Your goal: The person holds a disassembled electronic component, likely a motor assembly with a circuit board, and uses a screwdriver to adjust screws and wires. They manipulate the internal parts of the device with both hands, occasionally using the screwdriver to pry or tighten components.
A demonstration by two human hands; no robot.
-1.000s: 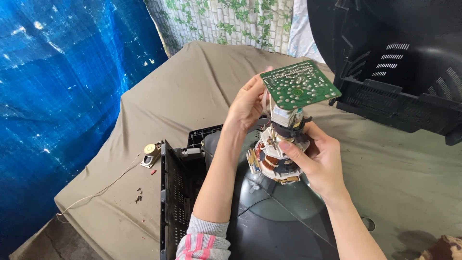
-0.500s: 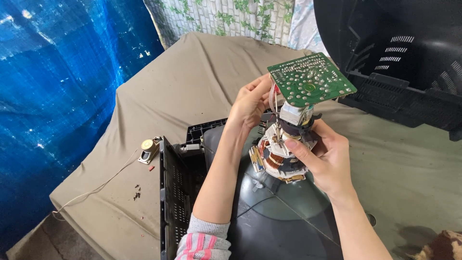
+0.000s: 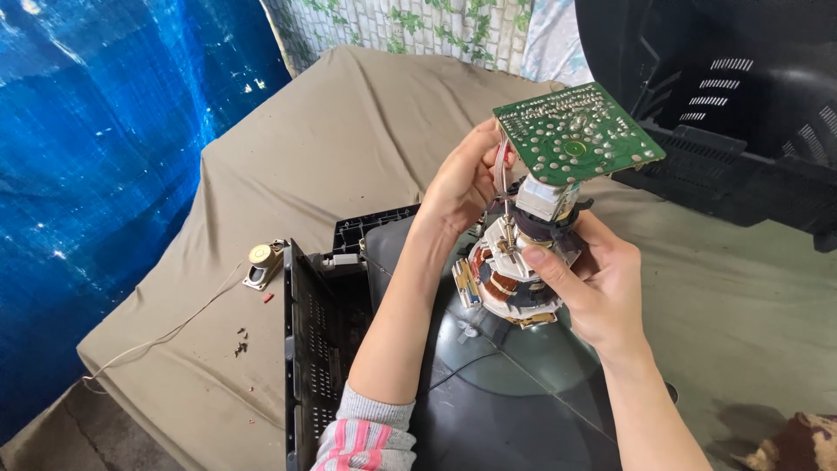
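A dark grey picture tube [image 3: 514, 384] lies face down in a black frame [image 3: 305, 349], its neck pointing up. A white and copper coil yoke [image 3: 510, 279] rings the neck, and a green circuit board [image 3: 575, 131] sits on the neck's top. My left hand [image 3: 466, 179] pinches the thin wires just under the board's left edge. My right hand [image 3: 593, 283] wraps around the yoke from the right, thumb across its front.
A tan cloth [image 3: 340, 139] covers the table. A small brass-coloured speaker [image 3: 261, 262] with a white wire lies left of the frame, with small bits nearby. A black plastic rear housing [image 3: 741, 113] stands at the back right. A blue tarp [image 3: 96, 157] hangs at left.
The view has shifted slightly, so the board and hands sit a little further right. My left fingers have closed in on the wires under the board.
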